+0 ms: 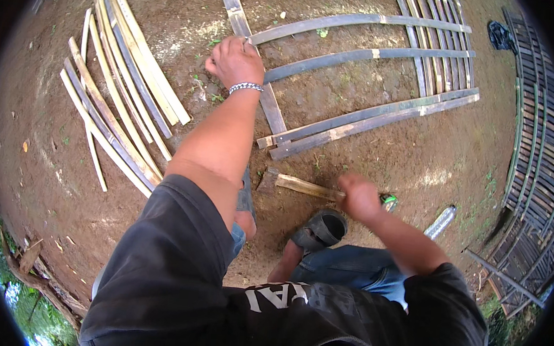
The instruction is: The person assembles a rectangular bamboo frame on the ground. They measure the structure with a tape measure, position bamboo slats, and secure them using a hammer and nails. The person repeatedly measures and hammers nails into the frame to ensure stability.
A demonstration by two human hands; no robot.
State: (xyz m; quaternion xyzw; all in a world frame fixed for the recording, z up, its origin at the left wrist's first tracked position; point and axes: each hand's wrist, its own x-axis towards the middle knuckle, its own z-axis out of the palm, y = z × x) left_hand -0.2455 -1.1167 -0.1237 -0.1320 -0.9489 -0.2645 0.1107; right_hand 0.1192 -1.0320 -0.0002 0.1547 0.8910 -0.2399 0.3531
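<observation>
My right hand [359,197] is wrapped round the end of a hammer's wooden handle [308,187]. The dark hammer head [268,179] points left, just short of the near corner of a bamboo frame [356,124]. Farther off, my left hand [236,63] is closed at the joint where a long curved slat [349,23] meets the upright strip [272,109]. Its fingertips are bent down, and whatever they pinch there is too small or hidden to make out. Several slats cross the frame, joined at the right to a row of close-set strips [434,43].
Loose bamboo strips [124,81] lie fanned out on the bare soil at the left. A green and black tape measure [389,202] and a clear plastic bottle [440,222] are near my right forearm. Dark slatted panels [540,125] and a black plastic bag [501,36] line the far right.
</observation>
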